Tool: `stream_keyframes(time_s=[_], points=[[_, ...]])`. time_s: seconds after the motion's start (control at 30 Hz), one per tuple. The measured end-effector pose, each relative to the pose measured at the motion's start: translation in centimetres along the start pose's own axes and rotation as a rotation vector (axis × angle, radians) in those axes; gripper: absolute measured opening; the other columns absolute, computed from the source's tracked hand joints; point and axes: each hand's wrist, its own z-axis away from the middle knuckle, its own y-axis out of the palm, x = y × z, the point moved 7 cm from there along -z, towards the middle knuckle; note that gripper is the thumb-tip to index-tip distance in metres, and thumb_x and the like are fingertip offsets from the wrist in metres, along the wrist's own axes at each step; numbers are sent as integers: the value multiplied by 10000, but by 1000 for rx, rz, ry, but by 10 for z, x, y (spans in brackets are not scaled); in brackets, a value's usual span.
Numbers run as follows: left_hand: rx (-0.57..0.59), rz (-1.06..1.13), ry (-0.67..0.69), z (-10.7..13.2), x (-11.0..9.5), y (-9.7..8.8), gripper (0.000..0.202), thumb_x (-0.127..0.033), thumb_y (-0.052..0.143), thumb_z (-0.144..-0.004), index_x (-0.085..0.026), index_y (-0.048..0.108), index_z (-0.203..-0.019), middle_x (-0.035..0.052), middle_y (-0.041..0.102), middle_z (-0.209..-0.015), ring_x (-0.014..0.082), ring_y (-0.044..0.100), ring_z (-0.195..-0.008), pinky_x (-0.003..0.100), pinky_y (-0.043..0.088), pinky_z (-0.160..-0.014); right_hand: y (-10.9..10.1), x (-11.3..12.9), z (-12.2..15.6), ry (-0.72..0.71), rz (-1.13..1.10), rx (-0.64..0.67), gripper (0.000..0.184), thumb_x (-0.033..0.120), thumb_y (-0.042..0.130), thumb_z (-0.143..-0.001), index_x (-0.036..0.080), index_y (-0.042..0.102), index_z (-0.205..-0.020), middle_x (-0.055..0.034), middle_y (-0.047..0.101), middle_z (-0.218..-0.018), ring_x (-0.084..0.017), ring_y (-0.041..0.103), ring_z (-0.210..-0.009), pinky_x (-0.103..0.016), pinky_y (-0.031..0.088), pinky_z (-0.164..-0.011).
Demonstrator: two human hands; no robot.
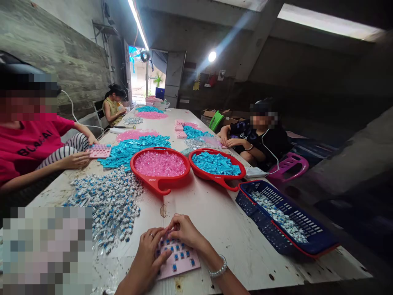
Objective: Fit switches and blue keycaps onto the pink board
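A pink board (181,268) with rows of small blue-and-clear pieces set in it lies on the table right before me. My left hand (149,252) grips its left side, thumb across the surface and fingers reaching to the far edge. At that far edge my right hand (186,232) has its fingertips pinched, close against the left fingertips. What the pinch holds is too small and covered to make out. Left of the hands spreads a heap of small white-and-blue pieces (107,205).
Beyond my hands stand a red tray of pink pieces (147,183) and a red tray of blue strips (211,175). A dark blue basket (260,215) holds white pieces at right. Blue strips (135,148) are piled farther off. Several people sit along the table (215,223).
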Motion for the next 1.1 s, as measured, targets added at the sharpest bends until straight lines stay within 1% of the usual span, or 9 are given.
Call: stream_keyframes(time_s=[0.07, 0.13, 0.27, 0.4, 0.5, 0.63, 0.77, 0.93, 1.1], points=[[-51, -94, 97, 1, -3, 1, 409, -424, 568, -834, -266, 554, -1210, 63, 612, -1180, 244, 556, -1070, 405, 474, -887, 2, -11, -7, 29, -49, 34, 223, 71, 831, -502, 150, 715, -675, 22, 572, -684, -98, 516, -636, -181, 378, -553], [-159, -210, 242, 3, -7, 1, 454, -479, 572, -820, -245, 555, -1208, 71, 636, -1146, 239, 599, -1000, 375, 513, -818, 6, -19, -15, 68, -82, 103, 238, 115, 850, -474, 144, 709, -664, 32, 565, -653, -91, 504, -601, -177, 366, -522], [-355, -413, 518, 5, -18, -1, 472, -531, 563, -811, -206, 579, -1153, 73, 690, -1019, 215, 658, -847, 322, 546, -685, 20, -22, -32, 187, -113, 436, 259, 161, 839, -486, 135, 663, -673, 66, 547, -545, -76, 507, -513, -160, 375, -478], [-371, -509, 593, 0, -27, -2, 388, -514, 501, -856, -195, 604, -1052, 63, 708, -932, 206, 675, -778, 330, 552, -676, 29, -17, -45, 318, 146, 753, 276, 226, 850, -478, 141, 615, -595, 72, 524, -460, -79, 462, -425, -172, 361, -418], [-380, -515, 612, -2, -31, -4, 370, -499, 489, -862, -186, 606, -1019, 68, 709, -890, 206, 677, -747, 326, 561, -655, 33, -18, -50, 367, 312, 882, 268, 269, 841, -499, 134, 619, -564, 62, 503, -424, -93, 447, -396, -191, 357, -392], [-345, -454, 575, -3, -25, -3, 343, -453, 570, -813, -182, 605, -1021, 73, 698, -898, 194, 672, -763, 276, 570, -644, 36, -16, -55, 287, 388, 894, 286, 302, 844, -493, 128, 668, -637, 57, 526, -467, -96, 459, -418, -193, 371, -398], [-295, -401, 538, -2, -16, 4, 376, -407, 641, -750, -191, 603, -1056, 84, 689, -941, 212, 666, -807, 286, 573, -681, 37, -10, -59, 189, 438, 892, 336, 327, 856, -464, 132, 694, -685, 58, 534, -497, -100, 498, -471, -182, 399, -437], [-232, -401, 491, -3, 3, 16, 476, -426, 676, -708, -198, 595, -1119, 97, 681, -998, 239, 656, -858, 321, 572, -714, 40, -12, -63, 218, 460, 911, 349, 355, 867, -418, 139, 679, -617, 57, 543, -491, -100, 503, -470, -180, 400, -437], [-143, -391, 491, -3, 13, 21, 569, -470, 671, -719, -236, 548, -1222, 91, 666, -1072, 246, 642, -927, 322, 559, -766, 36, -14, -63, 210, 416, 826, 358, 345, 877, -393, 144, 663, -599, 68, 529, -484, -82, 476, -457, -167, 371, -429]])
